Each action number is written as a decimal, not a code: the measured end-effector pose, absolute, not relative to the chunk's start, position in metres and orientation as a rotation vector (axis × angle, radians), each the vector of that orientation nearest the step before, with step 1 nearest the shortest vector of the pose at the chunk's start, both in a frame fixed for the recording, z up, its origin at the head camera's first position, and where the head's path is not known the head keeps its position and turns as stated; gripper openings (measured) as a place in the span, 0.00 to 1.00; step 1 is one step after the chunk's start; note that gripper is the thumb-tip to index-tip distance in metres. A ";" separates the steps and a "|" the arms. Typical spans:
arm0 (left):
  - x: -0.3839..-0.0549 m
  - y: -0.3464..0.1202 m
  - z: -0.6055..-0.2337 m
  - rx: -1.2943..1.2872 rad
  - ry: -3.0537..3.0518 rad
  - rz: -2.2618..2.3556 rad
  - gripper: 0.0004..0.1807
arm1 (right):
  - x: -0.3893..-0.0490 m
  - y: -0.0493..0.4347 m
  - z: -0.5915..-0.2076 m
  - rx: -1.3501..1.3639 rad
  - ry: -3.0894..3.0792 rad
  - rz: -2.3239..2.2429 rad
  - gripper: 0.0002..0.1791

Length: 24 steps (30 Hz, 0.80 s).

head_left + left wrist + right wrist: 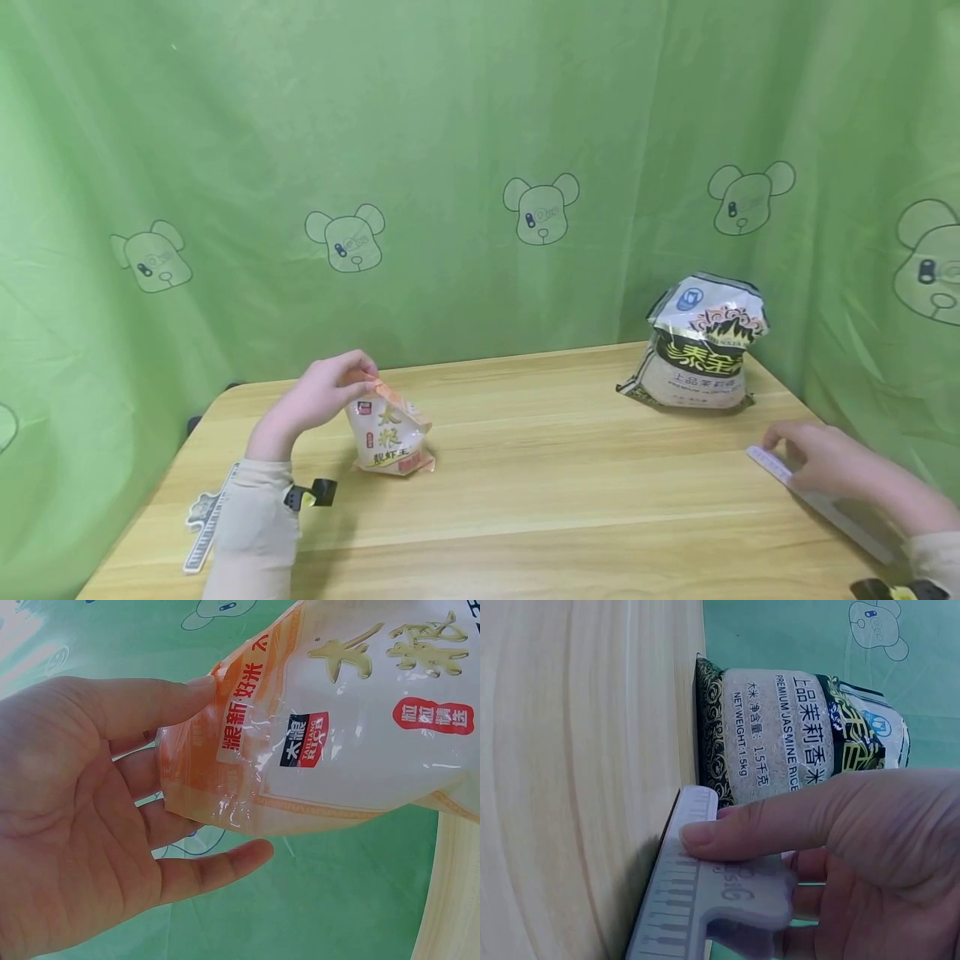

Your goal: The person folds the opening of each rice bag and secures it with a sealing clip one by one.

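My left hand (322, 398) pinches the orange top edge of a small white rice bag (386, 442), which stands on the table at centre left. The left wrist view shows the thumb in front of the bag's top (247, 735), other fingers behind it, and the little finger extended free. At the right edge, my right hand (832, 462) grips a long whitish clip (676, 892) printed with piano keys, thumb across its face. Whether that clip touches the table is unclear. A similar piano-key clip (201, 537) lies beside my left forearm, partly hidden by the sleeve.
A larger jasmine rice bag (693, 387) stands at the table's back right, its top folded over. The wooden table (525, 467) meets green curtains (465, 275) with bear-head drawings at the back and sides.
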<state>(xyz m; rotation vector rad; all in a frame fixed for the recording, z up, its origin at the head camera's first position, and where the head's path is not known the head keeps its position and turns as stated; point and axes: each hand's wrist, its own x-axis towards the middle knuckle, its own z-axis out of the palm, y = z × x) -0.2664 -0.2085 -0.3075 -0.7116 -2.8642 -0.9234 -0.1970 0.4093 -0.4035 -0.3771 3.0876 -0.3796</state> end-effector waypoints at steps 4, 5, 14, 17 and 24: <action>-0.266 -0.208 -0.308 -0.709 -2.866 -0.926 0.06 | -0.199 0.406 -0.402 -0.401 3.078 -0.380 0.27; -0.266 -0.208 -0.308 -0.710 -2.866 -0.925 0.06 | -0.199 0.406 -0.401 -0.406 3.075 -0.385 0.27; -0.266 -0.208 -0.308 -0.714 -2.857 -0.926 0.06 | -0.199 0.393 -0.394 -0.438 3.199 -0.361 0.22; -0.266 -0.208 -0.308 -0.716 -2.856 -0.930 0.06 | -0.198 0.386 -0.390 -0.461 3.283 -0.364 0.15; -0.266 -0.208 -0.308 -0.707 -2.864 -0.937 0.06 | -0.195 0.375 -0.383 -0.664 3.452 -0.373 0.17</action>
